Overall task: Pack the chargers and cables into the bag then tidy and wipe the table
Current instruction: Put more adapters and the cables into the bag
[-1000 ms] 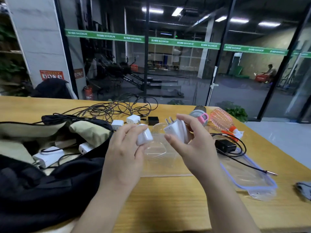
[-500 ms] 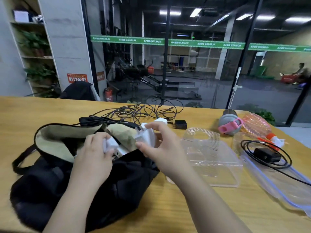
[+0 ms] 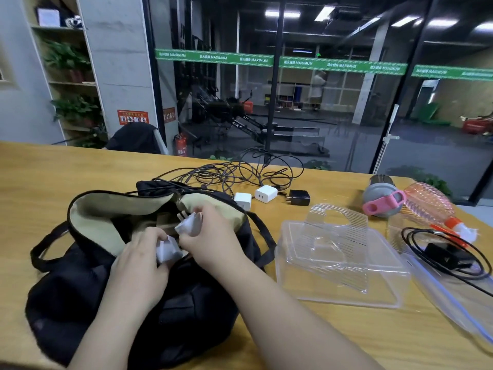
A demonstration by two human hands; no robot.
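Observation:
A black bag (image 3: pixel 80 295) with a beige lining lies open on the wooden table (image 3: pixel 48 172). Over its mouth my left hand (image 3: pixel 138 265) grips a white charger (image 3: pixel 166 249), and my right hand (image 3: pixel 213 236) grips a second white charger (image 3: pixel 188 224) with its prongs pointing up-left. Behind the bag lie two more white chargers (image 3: pixel 265 193), a black charger (image 3: pixel 298 197) and a tangle of black cables (image 3: pixel 234 172). Another black adapter with its cable (image 3: pixel 442 253) rests on a zip pouch at the right.
A clear plastic box with a ridged lid (image 3: pixel 338 252) sits right of the bag. Beyond it lie a grey bottle with a pink strap (image 3: pixel 381 198), a pink spray bottle (image 3: pixel 432 206) and a clear zip pouch (image 3: pixel 453 297). A glass wall stands behind the table.
Both hands have carried their white chargers left from above the clear box to the mouth of the bag and lowered them into the opening. The view has turned left with them.

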